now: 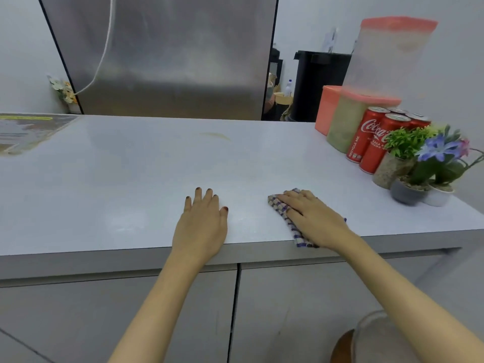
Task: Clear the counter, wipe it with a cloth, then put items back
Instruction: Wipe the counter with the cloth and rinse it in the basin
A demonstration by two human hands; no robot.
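1. Pressing flat on a blue-and-white checked cloth, the right hand lies palm down with its fingers straight and close together. Both are at the front edge of the counter, right of the middle. One end of the cloth reaches slightly over that edge.
2. The left hand rests palm down on the bare counter just left of the cloth, apart from it. Its fingers are straight and slightly spread and hold nothing, and its wrist crosses the front edge.
3. Toward the far right corner stand pink-lidded containers: a tall clear one stacked on a lower one, with a pink box beside them.
4. Red cola cans cluster just in front of the containers.
5. Along the right edge, nearer the front than the cans, sit small potted plants: a green leafy one in a speckled pot, and purple flowers above a grey pot and a white pot.
6. A faint brown smear marks the surface near the far edge.
7. Behind the far edge rises a steel panel, with a black bin to its right; grey cabinet doors sit under the front edge.
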